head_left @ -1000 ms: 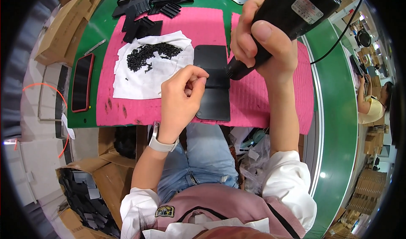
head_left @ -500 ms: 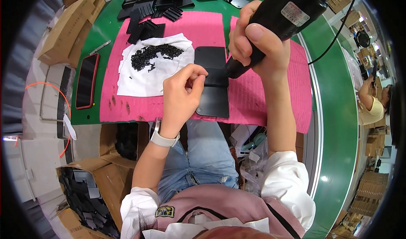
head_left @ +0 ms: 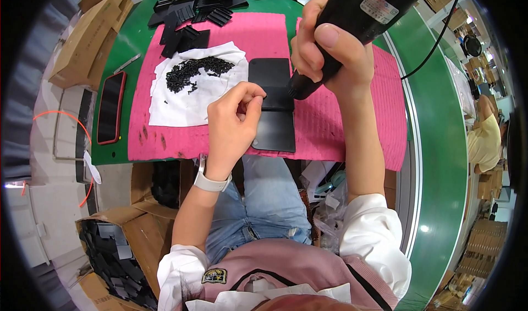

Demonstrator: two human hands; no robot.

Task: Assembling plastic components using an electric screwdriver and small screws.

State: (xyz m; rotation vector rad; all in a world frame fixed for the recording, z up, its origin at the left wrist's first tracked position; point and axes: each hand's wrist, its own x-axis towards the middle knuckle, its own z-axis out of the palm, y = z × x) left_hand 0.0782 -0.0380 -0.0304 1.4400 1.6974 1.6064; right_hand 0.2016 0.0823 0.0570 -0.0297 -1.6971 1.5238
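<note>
The black panel (head_left: pixel 271 104) has not moved; the electric screwdriver (head_left: pixel 352 25) came lower onto it, gripped by right hand (head_left: pixel 324 52), while left hand (head_left: pixel 234 121) fingers pinch beside it, probably a screw.

driver tip (head_left: pixel 292 92) hidden by hand | screws (head_left: pixel 193 72) too small
</note>
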